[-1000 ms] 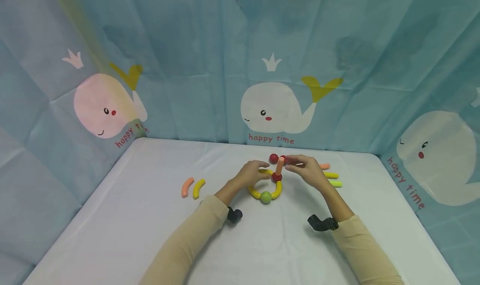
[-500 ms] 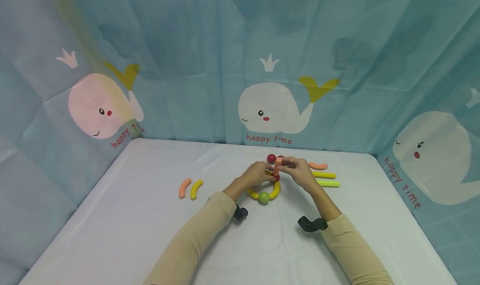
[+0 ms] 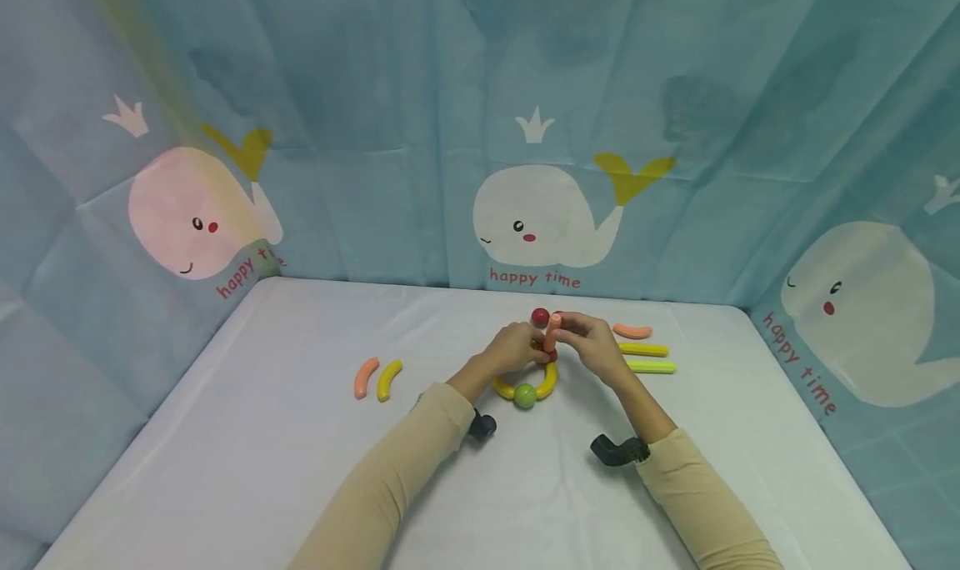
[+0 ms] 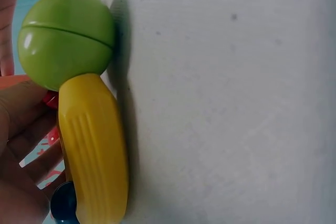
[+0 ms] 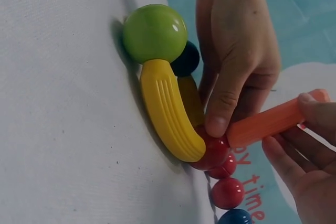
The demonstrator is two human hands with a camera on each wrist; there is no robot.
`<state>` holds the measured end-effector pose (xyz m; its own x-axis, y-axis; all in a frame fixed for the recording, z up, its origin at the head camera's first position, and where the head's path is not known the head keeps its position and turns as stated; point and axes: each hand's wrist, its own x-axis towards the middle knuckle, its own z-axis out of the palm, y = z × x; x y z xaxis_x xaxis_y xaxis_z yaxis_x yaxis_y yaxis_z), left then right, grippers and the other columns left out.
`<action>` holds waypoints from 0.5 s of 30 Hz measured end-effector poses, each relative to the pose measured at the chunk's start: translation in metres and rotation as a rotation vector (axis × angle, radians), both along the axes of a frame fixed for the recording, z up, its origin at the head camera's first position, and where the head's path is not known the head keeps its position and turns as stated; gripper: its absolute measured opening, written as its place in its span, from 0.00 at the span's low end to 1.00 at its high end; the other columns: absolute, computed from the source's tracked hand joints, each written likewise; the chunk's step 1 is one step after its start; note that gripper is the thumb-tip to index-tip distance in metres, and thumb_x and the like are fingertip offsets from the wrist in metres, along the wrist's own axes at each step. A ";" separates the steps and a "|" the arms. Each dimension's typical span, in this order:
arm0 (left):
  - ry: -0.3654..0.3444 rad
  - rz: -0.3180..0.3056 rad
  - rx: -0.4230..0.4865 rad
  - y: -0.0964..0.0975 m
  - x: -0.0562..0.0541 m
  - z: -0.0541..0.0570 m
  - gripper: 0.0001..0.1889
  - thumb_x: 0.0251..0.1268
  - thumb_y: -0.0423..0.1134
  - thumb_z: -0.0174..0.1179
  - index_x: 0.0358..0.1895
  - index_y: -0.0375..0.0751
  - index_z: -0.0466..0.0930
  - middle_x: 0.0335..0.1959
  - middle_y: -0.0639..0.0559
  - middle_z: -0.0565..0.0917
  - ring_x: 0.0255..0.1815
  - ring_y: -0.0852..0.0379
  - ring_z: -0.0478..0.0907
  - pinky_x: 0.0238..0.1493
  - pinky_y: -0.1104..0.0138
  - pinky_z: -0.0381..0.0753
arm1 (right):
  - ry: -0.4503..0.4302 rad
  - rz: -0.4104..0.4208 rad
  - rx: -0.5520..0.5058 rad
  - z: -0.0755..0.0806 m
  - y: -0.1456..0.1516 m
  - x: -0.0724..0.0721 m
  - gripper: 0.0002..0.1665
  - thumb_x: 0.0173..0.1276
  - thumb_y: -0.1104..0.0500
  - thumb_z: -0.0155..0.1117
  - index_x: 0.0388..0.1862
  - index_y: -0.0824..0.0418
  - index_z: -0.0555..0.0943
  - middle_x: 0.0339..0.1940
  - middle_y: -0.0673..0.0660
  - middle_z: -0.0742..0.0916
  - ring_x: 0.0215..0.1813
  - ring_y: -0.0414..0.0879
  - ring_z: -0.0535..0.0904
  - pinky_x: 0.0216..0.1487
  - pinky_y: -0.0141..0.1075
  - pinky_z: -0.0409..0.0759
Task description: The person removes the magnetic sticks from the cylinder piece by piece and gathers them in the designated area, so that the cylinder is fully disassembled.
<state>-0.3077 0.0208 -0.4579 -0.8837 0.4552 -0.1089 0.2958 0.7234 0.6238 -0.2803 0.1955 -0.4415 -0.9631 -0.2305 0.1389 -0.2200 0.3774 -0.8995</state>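
Observation:
A ring of yellow curved pieces (image 5: 170,111) joined by balls lies on the table, with a green ball (image 3: 525,396) at its near side. A dark blue ball (image 5: 186,59) shows behind the green one in the right wrist view. My left hand (image 3: 513,349) holds the red ball (image 5: 212,153) at the ring's far right, its thumb pressed on top. From that ball an orange stick (image 3: 552,332) stands up, slightly tilted. My right hand (image 3: 592,345) pinches the stick near its upper end between thumb and fingers. The ring's far left part is hidden behind my left hand.
Left of the ring lie a loose orange curved piece (image 3: 365,378) and a yellow one (image 3: 389,380). On the right are another orange curve (image 3: 632,332), a yellow stick (image 3: 645,350) and a light green stick (image 3: 651,367). Red balls (image 3: 540,317) and a blue ball (image 5: 235,217) sit beyond.
My left hand has moved right and taken hold of the red ball. My right hand has come left from beside the orange stick and now pinches it. The head view has shifted slightly.

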 end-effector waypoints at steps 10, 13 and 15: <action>0.050 -0.022 -0.001 0.000 -0.002 -0.002 0.14 0.61 0.44 0.67 0.48 0.44 0.87 0.42 0.56 0.89 0.38 0.62 0.78 0.48 0.68 0.78 | -0.003 -0.086 0.007 -0.002 -0.004 -0.003 0.27 0.72 0.55 0.59 0.66 0.66 0.74 0.57 0.67 0.84 0.58 0.59 0.81 0.62 0.51 0.78; 0.055 -0.021 0.000 0.000 -0.003 -0.002 0.14 0.61 0.44 0.67 0.48 0.44 0.87 0.42 0.56 0.89 0.38 0.63 0.78 0.49 0.68 0.78 | -0.016 -0.119 -0.010 -0.004 -0.005 -0.005 0.27 0.72 0.54 0.59 0.65 0.66 0.74 0.56 0.66 0.84 0.56 0.58 0.82 0.61 0.49 0.79; 0.044 -0.016 -0.006 0.001 -0.002 -0.002 0.14 0.61 0.44 0.67 0.49 0.45 0.87 0.42 0.56 0.89 0.38 0.62 0.78 0.49 0.68 0.79 | -0.026 -0.131 -0.019 -0.005 -0.005 -0.007 0.27 0.72 0.53 0.59 0.65 0.66 0.74 0.56 0.66 0.85 0.55 0.57 0.83 0.61 0.48 0.79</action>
